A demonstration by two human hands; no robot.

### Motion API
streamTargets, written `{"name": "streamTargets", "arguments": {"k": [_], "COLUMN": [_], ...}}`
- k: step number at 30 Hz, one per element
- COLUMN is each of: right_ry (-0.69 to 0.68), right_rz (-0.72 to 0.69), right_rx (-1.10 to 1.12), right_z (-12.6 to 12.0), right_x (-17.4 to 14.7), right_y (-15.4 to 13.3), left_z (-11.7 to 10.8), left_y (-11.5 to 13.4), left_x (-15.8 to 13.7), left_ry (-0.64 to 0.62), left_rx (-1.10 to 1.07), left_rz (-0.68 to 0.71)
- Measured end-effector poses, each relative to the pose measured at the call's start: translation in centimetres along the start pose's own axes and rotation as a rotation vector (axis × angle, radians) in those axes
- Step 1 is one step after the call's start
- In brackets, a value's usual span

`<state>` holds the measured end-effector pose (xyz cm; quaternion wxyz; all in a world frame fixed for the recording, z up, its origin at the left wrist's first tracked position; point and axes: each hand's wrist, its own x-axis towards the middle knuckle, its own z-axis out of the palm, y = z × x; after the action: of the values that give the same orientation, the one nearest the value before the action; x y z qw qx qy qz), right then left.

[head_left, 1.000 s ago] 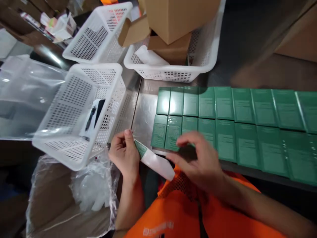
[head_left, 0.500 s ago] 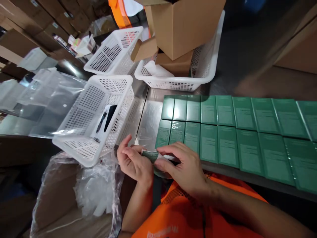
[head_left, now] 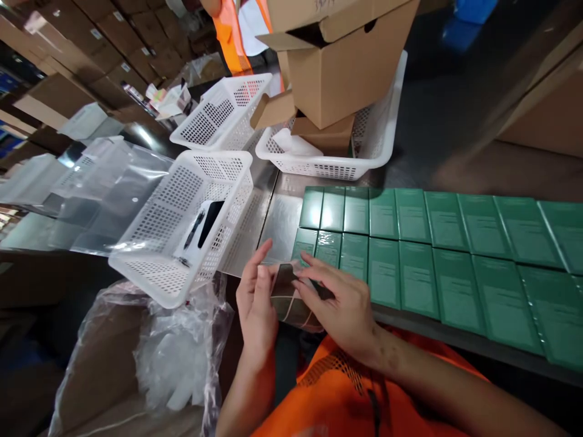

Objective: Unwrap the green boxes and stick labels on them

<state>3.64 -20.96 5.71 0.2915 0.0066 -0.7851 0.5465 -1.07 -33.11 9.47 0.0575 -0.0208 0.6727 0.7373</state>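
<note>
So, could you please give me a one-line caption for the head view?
Both hands, left hand and right hand, hold a film-wrapped packet beside rows of green boxes.

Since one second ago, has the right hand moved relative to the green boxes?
Yes. The right hand drew back off the green boxes toward the left hand.

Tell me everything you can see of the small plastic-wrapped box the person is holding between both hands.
The small plastic-wrapped box is flat and rectangular, looking dark brownish-green under clear glossy film with crease lines crossing its face. It is held above the person's lap at the near edge of the steel table, tilted, just in front of the rows of green boxes. The left hand grips its left edge with the fingers upright; the right hand lies over its right side, fingertips pinching at the film on top. Its print cannot be read.
</note>
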Motion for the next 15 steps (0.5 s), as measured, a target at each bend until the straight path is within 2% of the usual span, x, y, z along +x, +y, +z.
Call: {"name": "streamTargets", "arguments": {"k": [3,7,12,15], "right_ry": [-0.047,-0.185,-0.295,-0.389], "right_rz": [0.066,-0.031,-0.333,-0.594], "right_rx": [0.089,-0.061,-0.311,-0.192], "right_z": [-0.3,-0.6,-0.2,-1.0], "right_x": [0.1,-0.3,-1.7,-2.5], "right_y": [-0.1,0.0,0.5,0.6], "left_z": [-0.4,-1.0,-2.1,-3.1], "left_y": [0.1,0.0,-0.3,-0.7], "left_x": [0.3,0.8,1.1,1.6], "left_ry": [-0.084,-0.124,-0.185,-0.155], "left_rx": [-0.031,-0.001,0.111,0.133], "left_rz": [-0.085,-0.127,-0.241,-0.283]}}
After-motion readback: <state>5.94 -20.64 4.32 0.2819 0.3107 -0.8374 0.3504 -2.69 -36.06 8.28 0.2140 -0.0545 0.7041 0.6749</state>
